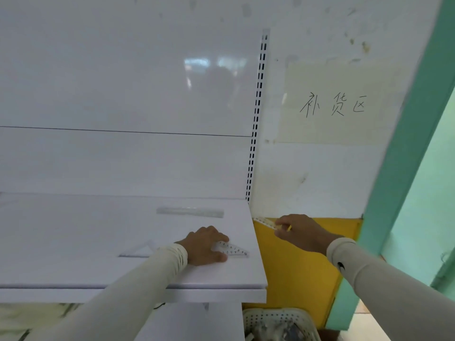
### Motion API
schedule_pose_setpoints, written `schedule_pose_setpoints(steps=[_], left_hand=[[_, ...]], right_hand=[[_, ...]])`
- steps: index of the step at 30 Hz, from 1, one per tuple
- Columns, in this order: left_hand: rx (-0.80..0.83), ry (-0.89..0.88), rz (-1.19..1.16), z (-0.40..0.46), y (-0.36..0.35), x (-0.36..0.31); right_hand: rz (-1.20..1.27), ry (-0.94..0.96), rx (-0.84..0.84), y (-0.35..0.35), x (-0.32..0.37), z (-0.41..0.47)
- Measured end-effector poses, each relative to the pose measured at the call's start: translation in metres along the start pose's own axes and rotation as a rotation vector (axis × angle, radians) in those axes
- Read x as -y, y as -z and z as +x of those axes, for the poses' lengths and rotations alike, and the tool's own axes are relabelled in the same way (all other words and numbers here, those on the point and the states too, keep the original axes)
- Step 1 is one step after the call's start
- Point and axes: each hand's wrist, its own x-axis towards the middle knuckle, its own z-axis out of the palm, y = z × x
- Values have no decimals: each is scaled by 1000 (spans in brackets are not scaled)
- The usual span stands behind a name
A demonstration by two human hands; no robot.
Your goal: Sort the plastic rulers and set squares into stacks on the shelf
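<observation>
My left hand (205, 244) gripped a clear set square (232, 249) on the white shelf (73, 242), with a ruler stack (190, 212) at twelve o'clock from it. My right hand (299, 232), at three o'clock, pinched another ruler (266, 222) beyond the shelf's edge.

Single head view, facing forward and down, close over shelf (73, 242)

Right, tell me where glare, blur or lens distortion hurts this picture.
Head view: glare and a dim reflection on the glossy back panel; wide-angle bending curves the slotted upright and green door frame; the clear ruler at the back of the shelf is soft and low in contrast, its markings unreadable.
</observation>
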Motion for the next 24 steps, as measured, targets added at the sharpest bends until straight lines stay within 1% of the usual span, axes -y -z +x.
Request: schedule_pose_setpoints(steps=[9, 13, 16, 18, 21, 24], left_hand=[[0, -8, 29, -3, 0, -2], [-39, 4, -57, -3, -1, -1], [-135, 37, -142, -9, 2, 2], [-176, 69, -147, -16, 8, 5], [-197, 155, -133, -33, 16, 17], [-204, 256, -113, -51, 22, 42]], right_hand=[[-34, -13, -6, -2, -1, -6], [-48, 12, 2, 1, 4, 0], [-38, 59, 15, 2, 11, 11], [-26, 99, 17, -1, 18, 21], [-3, 152, 41, -8, 34, 38], [-30, 205, 75, -16, 58, 51]])
